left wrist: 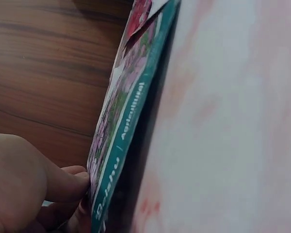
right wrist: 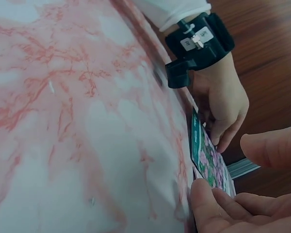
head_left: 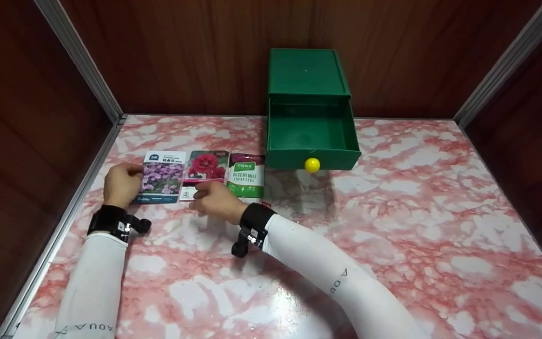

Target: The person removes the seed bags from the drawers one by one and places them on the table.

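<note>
Left grip (head_left: 124, 184): I am seeing thumb and fingers pinching the left edge of the purple-flower packet (head_left: 162, 178).
Purple-flower packet: it is lying leftmost in a row of three, printed face up on the marbled surface (head_left: 407, 226); its teal bottom edge is showing dark shadow beneath in the left wrist view, so I am reading that edge as slightly raised.
Right grip (head_left: 219, 201): fingers are resting loose with the thumb standing apart, clasping nothing; they are reaching over the lower part of the red-flower packet (head_left: 207, 162), and I am not managing to tell whether they are touching it.
Red-flower packet: it is occupying the middle of the row.
Green-and-white packet (head_left: 245, 176): it is closing the row, just left of the drawer (head_left: 282, 161).
Drawer: it is standing pulled out of its green box (head_left: 305, 70), yellow knob (head_left: 312, 165) facing the person.
Packet handling: I am judging all three light, thin and bendable; the sheen is suggesting slipperiness, and I am expecting creased corners sooner than tears.
Packet hold: I am favouring a side edge, thumb above, fingers beneath; pressing flat is risking a slide.
</note>
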`<state>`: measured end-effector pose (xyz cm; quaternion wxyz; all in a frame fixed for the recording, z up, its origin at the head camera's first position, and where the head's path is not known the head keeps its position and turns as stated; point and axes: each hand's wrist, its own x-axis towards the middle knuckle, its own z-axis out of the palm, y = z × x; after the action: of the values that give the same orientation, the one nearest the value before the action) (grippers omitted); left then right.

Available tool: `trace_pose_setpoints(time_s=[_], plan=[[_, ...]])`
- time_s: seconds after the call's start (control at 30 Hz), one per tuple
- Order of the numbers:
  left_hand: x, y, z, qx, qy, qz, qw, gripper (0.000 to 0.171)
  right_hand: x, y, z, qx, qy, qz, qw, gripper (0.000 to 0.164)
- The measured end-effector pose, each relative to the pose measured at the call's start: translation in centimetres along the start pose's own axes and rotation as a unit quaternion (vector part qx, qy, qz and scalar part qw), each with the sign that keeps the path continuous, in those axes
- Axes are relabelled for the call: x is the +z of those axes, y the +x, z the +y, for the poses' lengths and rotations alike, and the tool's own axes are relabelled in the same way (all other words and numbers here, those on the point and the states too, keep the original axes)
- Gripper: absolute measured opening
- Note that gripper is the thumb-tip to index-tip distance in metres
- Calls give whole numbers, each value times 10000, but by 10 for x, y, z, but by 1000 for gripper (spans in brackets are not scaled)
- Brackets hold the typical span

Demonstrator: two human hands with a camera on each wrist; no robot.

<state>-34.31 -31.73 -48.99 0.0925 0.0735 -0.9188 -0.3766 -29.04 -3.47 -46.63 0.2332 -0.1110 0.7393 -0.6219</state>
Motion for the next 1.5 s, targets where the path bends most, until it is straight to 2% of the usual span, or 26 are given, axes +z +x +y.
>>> trace_pose_setpoints(time_s=[0.2,0.5,0.63,0.73,0.87,1.0,1.17,1.27,1.4,1.5], plan=[[-2,2,1,168,180,-151,9996,33,-6,-4,-1,-107,-227,-13,9997,69],[-3,3,8,94,136,-146,9998,34,-23,-18,-1,-464,-459,-11,9979,55],[-1,5,16,151,-109,-32,9998,35,-40,-28,0,-760,-1133,-22,9907,47],[2,5,25,209,-441,16,9988,35,-54,-37,2,-1157,-1828,-47,9763,42],[5,2,48,373,-867,-9,9955,36,-74,-53,5,-1486,-2223,20,9636,40],[12,-2,76,681,-1305,-40,9891,34,-92,-74,9,-1528,-2078,174,9660,40],[23,-4,114,958,-1875,-178,9774,36,-113,-98,17,-1649,-2125,519,9617,33],[30,-7,138,874,-2393,-458,9659,39,-123,-113,19,-1674,-2161,725,9592,31],[42,-13,170,626,-3251,-955,9388,42,-136,-130,20,-1786,-2298,1171,9495,33],[49,-17,192,605,-3392,-1132,9319,42,-144,-140,19,-1958,-2488,1592,9351,33]])
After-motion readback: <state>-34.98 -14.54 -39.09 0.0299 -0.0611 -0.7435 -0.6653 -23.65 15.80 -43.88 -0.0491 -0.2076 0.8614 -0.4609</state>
